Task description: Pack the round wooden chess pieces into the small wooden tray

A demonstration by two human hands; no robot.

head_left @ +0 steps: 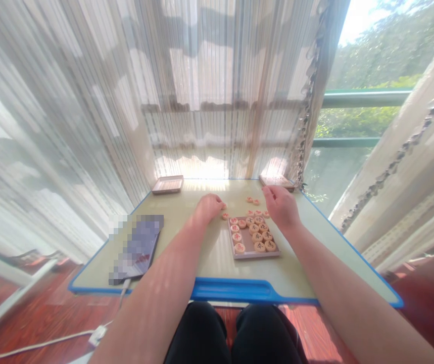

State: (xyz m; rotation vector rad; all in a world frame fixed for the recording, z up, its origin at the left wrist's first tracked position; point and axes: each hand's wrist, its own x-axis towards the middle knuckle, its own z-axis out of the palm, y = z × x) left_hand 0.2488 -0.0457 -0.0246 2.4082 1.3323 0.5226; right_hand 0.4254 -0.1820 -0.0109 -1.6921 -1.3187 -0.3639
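My left hand (209,206) is closed in a pinch at the left of the table, with a round wooden Chinese chess piece (224,206) at its fingertips. Just below it lies a red-marked piece (225,216). My right hand (282,206) is curled closed to the right; what its fingers hold, if anything, is hidden. Between and below both hands sits a shallow open box (256,256). Red-marked pieces (237,237) line its left side, and black-marked pieces (257,237) fill its right side. Several loose red pieces (258,213) lie beyond the box's far edge.
A tablet (143,247) with a white cable lies at the left of the blue-edged table (186,253). A shallow box (167,184) stands at the far left corner, another flat box (276,182) at the far right. Sheer curtains (217,91) hang behind.
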